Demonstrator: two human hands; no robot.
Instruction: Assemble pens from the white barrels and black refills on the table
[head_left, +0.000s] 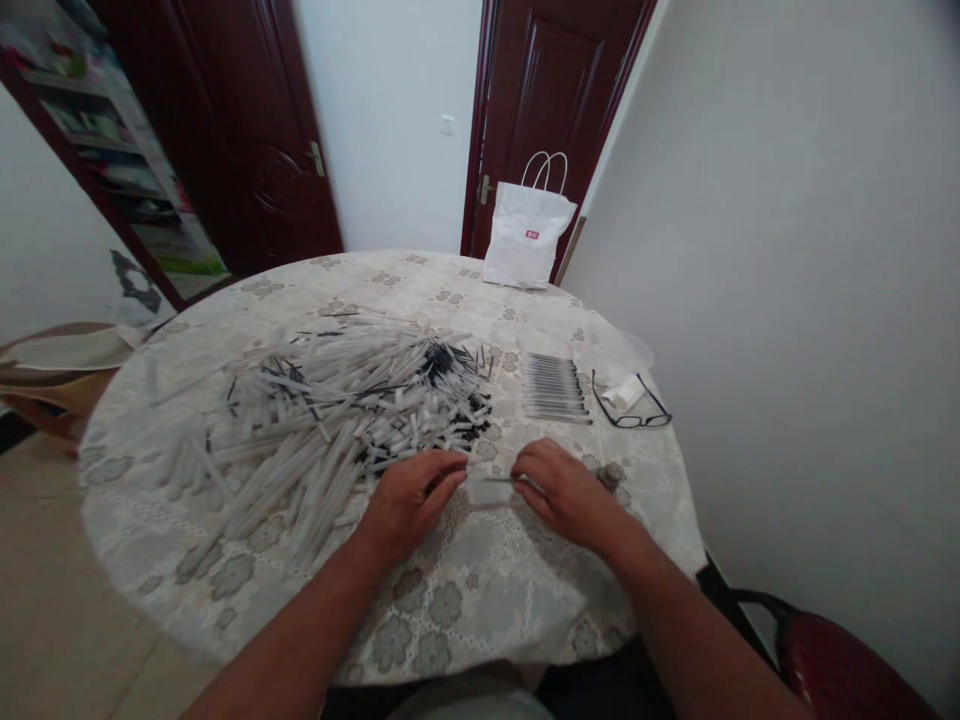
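Note:
Over the near middle of the table, my right hand (559,485) pinches a thin, dark pen-like stick (493,480) that points left. My left hand (412,495) is closed at the stick's other end, thumb against fingers; blur hides the exact contact there. A big heap of clear plastic tubes (300,450) spreads to the left of my hands. Black small parts (439,362) and thin dark rods (285,375) are mixed into it. Beyond my right hand lies a neat row of thin clear pens (555,388) with dark right ends.
Black-framed glasses (643,420) and a crumpled white piece (624,393) lie right of the row. Next to my right wrist is a small greyish round object (611,475). A white paper bag (529,235) stands at the far edge of the patterned tablecloth (435,610). A dark red chair (840,665) is at lower right.

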